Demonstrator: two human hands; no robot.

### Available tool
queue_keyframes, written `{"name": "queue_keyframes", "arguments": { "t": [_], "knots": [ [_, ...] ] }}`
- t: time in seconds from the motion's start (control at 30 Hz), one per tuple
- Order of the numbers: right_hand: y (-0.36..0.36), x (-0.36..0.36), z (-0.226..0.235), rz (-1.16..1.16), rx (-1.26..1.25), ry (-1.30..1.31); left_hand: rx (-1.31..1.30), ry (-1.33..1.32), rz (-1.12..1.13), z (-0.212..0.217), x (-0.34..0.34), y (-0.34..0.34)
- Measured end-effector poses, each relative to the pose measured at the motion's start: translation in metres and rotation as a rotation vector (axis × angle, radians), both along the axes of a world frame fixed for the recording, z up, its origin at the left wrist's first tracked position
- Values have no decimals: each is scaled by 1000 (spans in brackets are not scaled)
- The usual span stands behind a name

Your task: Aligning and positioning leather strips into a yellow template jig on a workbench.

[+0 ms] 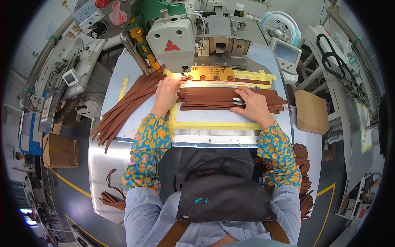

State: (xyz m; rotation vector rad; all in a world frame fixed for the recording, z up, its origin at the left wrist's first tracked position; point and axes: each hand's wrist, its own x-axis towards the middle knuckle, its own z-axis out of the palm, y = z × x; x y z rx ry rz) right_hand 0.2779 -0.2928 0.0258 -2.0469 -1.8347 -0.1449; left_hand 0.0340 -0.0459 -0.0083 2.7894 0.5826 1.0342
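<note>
At the frame's centre, a stack of brown strips [230, 99] is pinned flat on the counter [135, 74] by the spread right hand [252, 108], while one strip's end is pressed toward the sewing machine [173, 41] by the flattened left hand [166, 91], so it feeds straight.

Floral oversleeves [145, 154]; blue shirt; dark apron [222, 189]

A small white fan [281, 26] stands at the back on the right. Just below it sits a little screen [286, 53]. Black scissors [332, 57] lie on a side shelf far right. A brown cardboard box [311, 112] sits beside the tabletop [135, 119]. Another cardboard box [60, 150] is on the floor at the left. A round dial [87, 12] is top left.
</note>
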Motion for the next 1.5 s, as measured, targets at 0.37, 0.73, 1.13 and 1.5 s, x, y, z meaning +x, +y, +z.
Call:
{"name": "queue_keyframes", "arguments": {
  "t": [0.37,0.73,1.13,1.5],
  "knots": [
    [0,1,1,0,-3,-1,14,10,1,-1,1,1],
    [0,2,0,-6,-2,-15,-15,16,3,-2,0,1],
    [0,7,2,23,-20,-4,-32,4,17,-3,2,2],
    [-2,4,0,7,-41,15,-45,20,26,-1,3,1]
  ]
}}
